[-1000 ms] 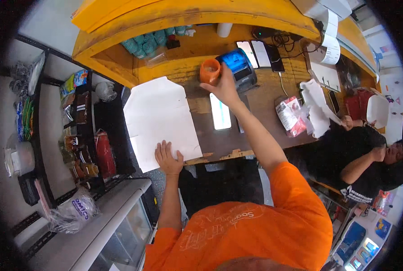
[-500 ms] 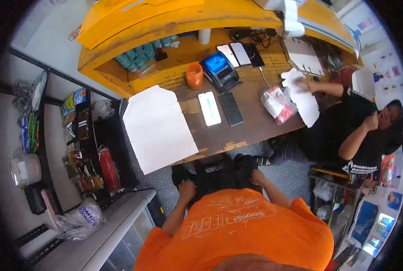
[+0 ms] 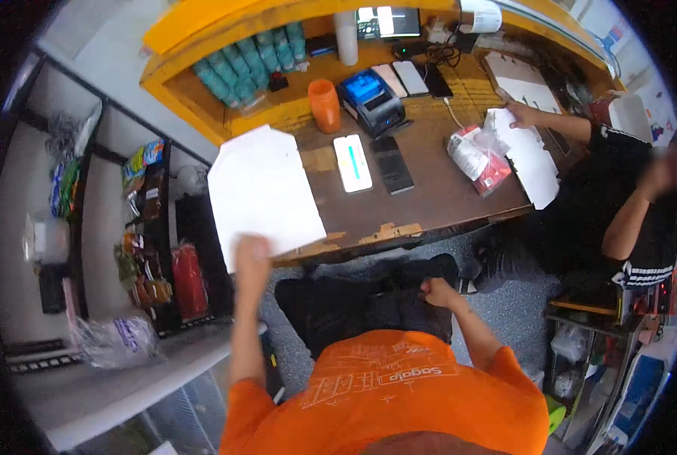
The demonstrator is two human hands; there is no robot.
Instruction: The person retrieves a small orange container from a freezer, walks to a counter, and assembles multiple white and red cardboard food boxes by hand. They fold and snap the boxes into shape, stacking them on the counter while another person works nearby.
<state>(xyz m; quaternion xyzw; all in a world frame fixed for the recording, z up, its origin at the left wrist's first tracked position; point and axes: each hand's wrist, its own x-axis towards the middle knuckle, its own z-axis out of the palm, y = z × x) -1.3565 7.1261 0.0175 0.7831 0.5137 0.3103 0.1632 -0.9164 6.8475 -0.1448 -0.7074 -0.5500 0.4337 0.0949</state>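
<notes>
In the head view, the large white sheet with clipped upper corners point(image 3: 263, 182) lies flat on the left part of the brown wooden desk point(image 3: 422, 201), its lower edge near the desk's front edge. The left hand point(image 3: 253, 254) is over the sheet's lower edge; it is motion-blurred, so I cannot tell how far its fingers open, nor whether it presses, grips or merely passes above the paper. The right hand point(image 3: 439, 293) is well apart from the sheet, to its lower right, by the person's black-clothed lap. Its fingers look curled inward; I cannot tell whether they enclose anything.

Just right of the sheet lies a white phone with a lit screen point(image 3: 352, 163), and beyond that a dark flat rectangular phone point(image 3: 393, 165). To the sheet's upper right stand an orange plastic cup point(image 3: 324, 106) and a black boxy device with a blue top point(image 3: 371, 101). Teal rolled bundles point(image 3: 247, 68) sit behind the sheet. Well to its right are a red-and-white plastic-wrapped package point(image 3: 479, 159) and a ragged-edged white piece point(image 3: 534, 171), on whose upper part a co-worker's hand point(image 3: 522, 115) rests.
</notes>
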